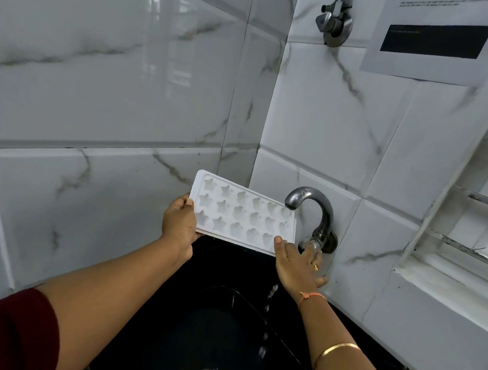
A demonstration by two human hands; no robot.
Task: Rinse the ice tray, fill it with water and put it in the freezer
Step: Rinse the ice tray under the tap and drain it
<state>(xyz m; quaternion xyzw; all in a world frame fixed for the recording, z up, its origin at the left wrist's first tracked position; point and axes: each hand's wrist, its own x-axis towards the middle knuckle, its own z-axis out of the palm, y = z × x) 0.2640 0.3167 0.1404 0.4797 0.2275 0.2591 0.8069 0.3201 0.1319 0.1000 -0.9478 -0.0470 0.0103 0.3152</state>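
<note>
Print on wall notice (438, 39) unreadable; left hand (179, 222) fingers grasp ice tray (241, 216), right hand (297, 266) fingers clench tap handle (311, 244).

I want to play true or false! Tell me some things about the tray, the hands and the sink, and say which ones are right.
1. The ice tray has star-shaped holes. True.
2. The left hand holds the ice tray by one end. True.
3. The sink is white. False: it is black.
4. The right hand holds a sponge. False: its fingers are on the knob of the tap.
5. Water drops are falling towards the sink. True.
</note>
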